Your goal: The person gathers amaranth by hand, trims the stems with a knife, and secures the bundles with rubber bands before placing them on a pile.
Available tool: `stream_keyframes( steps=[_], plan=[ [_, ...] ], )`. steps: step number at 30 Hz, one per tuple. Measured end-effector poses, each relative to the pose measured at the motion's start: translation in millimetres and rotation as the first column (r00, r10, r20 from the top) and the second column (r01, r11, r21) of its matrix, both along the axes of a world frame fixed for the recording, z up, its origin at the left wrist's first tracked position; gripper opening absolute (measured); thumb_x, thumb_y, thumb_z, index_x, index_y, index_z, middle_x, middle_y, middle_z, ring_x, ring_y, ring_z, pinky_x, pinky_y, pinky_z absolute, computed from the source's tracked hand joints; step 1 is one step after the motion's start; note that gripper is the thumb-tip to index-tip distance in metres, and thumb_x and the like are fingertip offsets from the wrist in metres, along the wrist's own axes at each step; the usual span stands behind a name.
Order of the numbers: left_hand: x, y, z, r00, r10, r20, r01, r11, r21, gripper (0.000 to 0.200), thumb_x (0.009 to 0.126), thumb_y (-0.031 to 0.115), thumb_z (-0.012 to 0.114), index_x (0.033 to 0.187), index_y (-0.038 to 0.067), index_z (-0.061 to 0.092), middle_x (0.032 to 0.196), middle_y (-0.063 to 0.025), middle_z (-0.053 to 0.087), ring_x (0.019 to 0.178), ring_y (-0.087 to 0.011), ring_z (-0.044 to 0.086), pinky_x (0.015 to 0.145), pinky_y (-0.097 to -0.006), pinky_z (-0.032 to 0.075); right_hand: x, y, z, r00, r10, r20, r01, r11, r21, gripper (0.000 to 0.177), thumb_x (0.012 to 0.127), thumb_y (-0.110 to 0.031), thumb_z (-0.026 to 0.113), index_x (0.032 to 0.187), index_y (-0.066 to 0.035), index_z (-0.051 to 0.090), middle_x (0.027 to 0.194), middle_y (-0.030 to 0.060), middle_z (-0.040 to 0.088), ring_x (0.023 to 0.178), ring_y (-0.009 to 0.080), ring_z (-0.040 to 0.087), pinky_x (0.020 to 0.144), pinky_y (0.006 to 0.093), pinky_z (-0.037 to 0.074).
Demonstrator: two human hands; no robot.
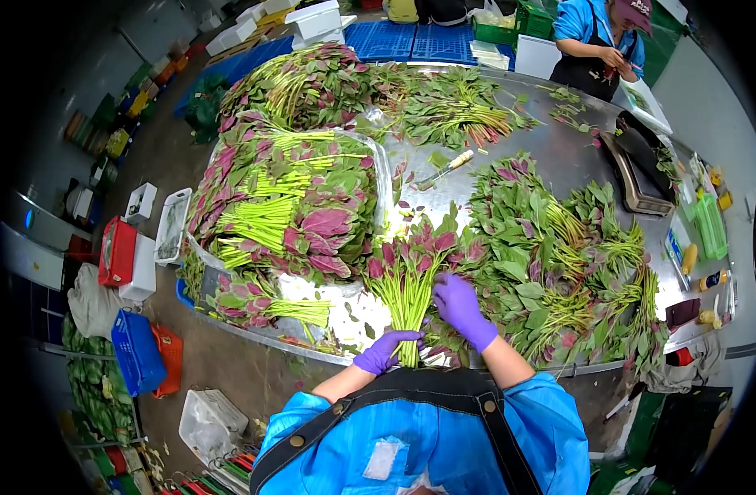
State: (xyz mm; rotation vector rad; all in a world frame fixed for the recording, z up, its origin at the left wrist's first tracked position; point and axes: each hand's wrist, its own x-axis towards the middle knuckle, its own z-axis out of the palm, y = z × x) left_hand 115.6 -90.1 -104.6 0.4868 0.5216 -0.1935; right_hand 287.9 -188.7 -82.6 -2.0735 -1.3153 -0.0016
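Head-worn fisheye view looks steeply down over the table (pixel 559 148).

A thin purple rubber glove covers the left hand (pixel 386 351), and a matching one covers the right hand (pixel 463 307). The bright blue smock (pixel 543 421) has loose, wrinkled sleeves ending above the forearms. Dark apron straps (pixel 411 396) with pale stitching cross it, fixed by round metal studs (pixel 488 406). A white rectangular patch (pixel 383 459) sits on the chest.

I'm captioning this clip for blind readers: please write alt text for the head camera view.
A person's purple-gloved left hand grips the stems of a bunch of red-and-green leafy greens on a steel table, the right hand resting on its leaves. Similar piles surround it; another person works at the far end.
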Motion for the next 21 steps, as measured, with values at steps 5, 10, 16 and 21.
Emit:
stream_keyframes(
  steps=[5,10,16,21],
  plan=[
    [-0.7,3.6,0.3,0.997,-0.039,-0.069,0.043,0.998,0.054,0.043,0.077,0.006,0.058,0.119,0.001,0.047,0.084,-0.0053,0.054,0.073,-0.0169,0.054,0.072,-0.0298,0.045,-3.1,-35.7,15.5,0.556,0.269,-0.786,-0.588,0.796,-0.144,0.012,0.075,-0.015,0.062,0.083,-0.006,0.063,0.066,0.0055,0.063,0.06,0.0174,0.061,0.057,0.0314,0.048],
    [0.4,2.5,-2.4,1.0,-0.007,-0.017,0.008,0.999,0.04,0.044,0.076,0.005,0.059,0.118,0.001,0.047,0.082,-0.0058,0.053,0.071,-0.0166,0.053,0.071,-0.0288,0.045,23.9,-37.0,30.8,0.487,-0.039,-0.872,-0.621,0.687,-0.378,0.021,0.073,-0.022,0.065,0.089,-0.007,0.063,0.074,0.0076,0.065,0.067,0.0177,0.062,0.061,0.0307,0.048],
    [-0.3,1.4,0.6,0.999,-0.02,-0.043,0.023,0.997,0.076,0.044,0.076,0.004,0.058,0.119,0.0,0.046,0.081,-0.0057,0.053,0.071,-0.0165,0.052,0.07,-0.0281,0.044,46.3,16.1,-48.0,0.862,-0.295,-0.411,0.283,0.955,-0.092,0.031,0.069,-0.027,0.066,0.094,-0.01,0.061,0.087,0.0111,0.063,0.081,0.027,0.061,0.071,0.0345,0.048],
    [-1.2,2.0,-2.6,0.999,-0.025,-0.036,0.028,0.997,0.074,0.044,0.076,0.005,0.058,0.118,0.0,0.047,0.082,-0.0056,0.053,0.072,-0.0158,0.053,0.069,-0.0273,0.044,53.0,33.9,-59.1,0.895,-0.321,-0.311,0.244,0.934,-0.262,0.024,0.069,-0.021,0.064,0.091,-0.009,0.063,0.084,0.0114,0.063,0.077,0.0284,0.061,0.069,0.0369,0.048]
  ],
)
